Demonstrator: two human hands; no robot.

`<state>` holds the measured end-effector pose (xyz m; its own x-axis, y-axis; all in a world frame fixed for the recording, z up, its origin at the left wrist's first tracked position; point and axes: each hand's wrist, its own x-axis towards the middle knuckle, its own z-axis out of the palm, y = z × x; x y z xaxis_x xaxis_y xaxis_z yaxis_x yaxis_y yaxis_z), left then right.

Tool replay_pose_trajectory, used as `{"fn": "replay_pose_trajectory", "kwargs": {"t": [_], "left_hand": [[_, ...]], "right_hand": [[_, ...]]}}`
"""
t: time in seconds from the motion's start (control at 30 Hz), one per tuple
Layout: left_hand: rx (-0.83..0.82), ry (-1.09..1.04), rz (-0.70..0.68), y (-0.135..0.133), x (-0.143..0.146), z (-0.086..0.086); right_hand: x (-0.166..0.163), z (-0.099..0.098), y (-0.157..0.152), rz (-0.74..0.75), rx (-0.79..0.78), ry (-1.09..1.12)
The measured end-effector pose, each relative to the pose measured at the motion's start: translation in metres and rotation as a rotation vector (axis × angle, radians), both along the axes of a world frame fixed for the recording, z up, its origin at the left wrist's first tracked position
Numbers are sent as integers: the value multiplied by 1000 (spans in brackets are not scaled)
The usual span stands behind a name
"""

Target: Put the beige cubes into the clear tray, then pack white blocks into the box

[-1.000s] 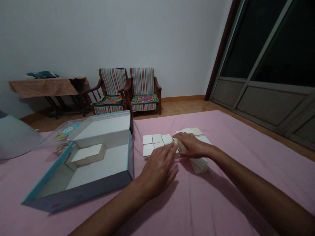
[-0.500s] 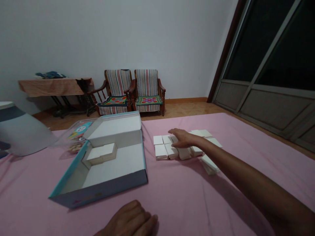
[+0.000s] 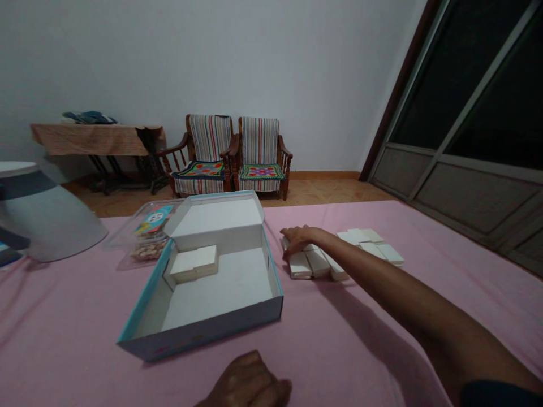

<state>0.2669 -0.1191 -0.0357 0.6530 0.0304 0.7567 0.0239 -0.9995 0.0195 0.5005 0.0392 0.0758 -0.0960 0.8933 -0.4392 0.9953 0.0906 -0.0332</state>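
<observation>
On the pink sheet, my right hand [image 3: 299, 237] reaches over the rows of small white card stacks [image 3: 317, 262]. Its thumb and fingers close around a stack at the far left corner of the group; the palm hides part of it. Curled into a fist, my left hand [image 3: 250, 381] rests near the front edge of view with nothing visible in it. Between the hands and to the left lies an open blue-edged box [image 3: 220, 305] with a white inside. Two adjoining stacks of white cards [image 3: 195, 263] sit in its back left corner.
Left of the box lies a clear plastic container [image 3: 148, 249] with nut-like pieces and a bright label. A large white-and-grey jug-shaped object [image 3: 51, 220] stands at far left. More white cards [image 3: 373, 243] lie beyond my right forearm. Two striped chairs [image 3: 258, 147] stand against the wall.
My right hand has moved left over the card stacks, and its fingers have closed in around the far left one. My left hand stays fisted. The view has shifted slightly.
</observation>
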Motion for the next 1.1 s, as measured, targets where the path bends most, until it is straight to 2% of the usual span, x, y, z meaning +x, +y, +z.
{"fn": "replay_pose_trajectory", "kwargs": {"t": [0.13,0.27,0.47,0.7,0.97,1.1], "left_hand": [[-29,-41,15,2,0,1],[-104,40,57,-1,-5,9],[-134,56,85,-5,-6,6],[-153,56,95,-6,-5,12],[-121,36,91,-2,-4,3],[-105,17,103,-2,-3,5]], "right_hand": [[-19,-6,3,-60,-48,-114],[-30,-14,5,-116,7,-167],[-34,-20,3,-146,62,-187],[-28,-21,2,-113,97,-137],[-13,-29,21,-94,151,-66],[-6,-30,27,-123,151,-53]]}}
